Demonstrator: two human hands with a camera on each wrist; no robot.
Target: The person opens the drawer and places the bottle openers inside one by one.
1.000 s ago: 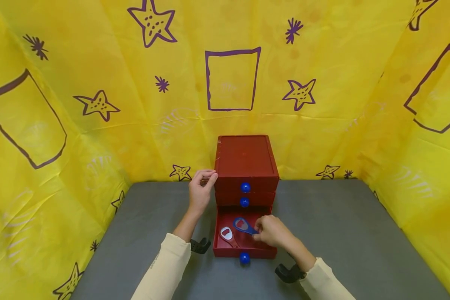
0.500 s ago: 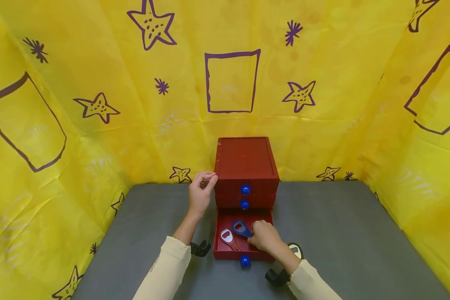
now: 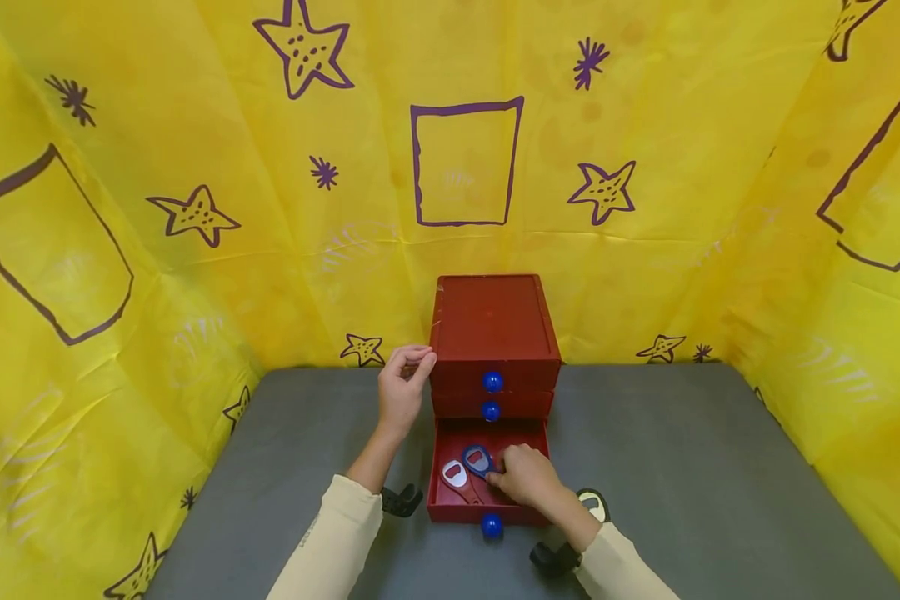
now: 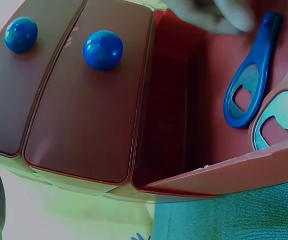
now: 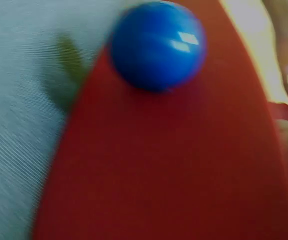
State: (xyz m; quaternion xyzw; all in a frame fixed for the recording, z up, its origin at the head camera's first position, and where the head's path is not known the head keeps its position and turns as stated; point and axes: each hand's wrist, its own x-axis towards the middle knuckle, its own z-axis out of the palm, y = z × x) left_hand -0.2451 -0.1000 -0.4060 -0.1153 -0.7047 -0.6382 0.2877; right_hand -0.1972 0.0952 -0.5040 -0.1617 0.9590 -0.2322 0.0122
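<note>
In the open bottom drawer point(image 3: 444, 496) of a red drawer cabinet point(image 3: 491, 317) lie two bottle openers side by side. The blue bottle opener point(image 4: 231, 110) rests flat on the drawer floor, close to the red-handled bottle opener point(image 3: 457, 477), whose head is silver. My right hand point(image 3: 528, 477) is over the drawer's right half, its fingertips right at the blue opener's handle end. In the left wrist view that rounded handle end shows uncovered beside the fingers. My left hand point(image 3: 401, 387) has its fairly straight fingertips at the cabinet's upper left front edge, holding nothing.
Two upper drawers are closed, with blue round knobs point(image 3: 492, 382) on their fronts. The bottom drawer's knob point(image 3: 491, 526) sticks out toward me over the grey table point(image 3: 667, 467). Yellow cloth point(image 3: 352, 250) with purple drawings encloses the back and sides.
The blue opener has shifted left and turned inside the drawer, its head now beside the red-handled one. My right hand moved left and nearer me. My left hand stays at the cabinet edge.
</note>
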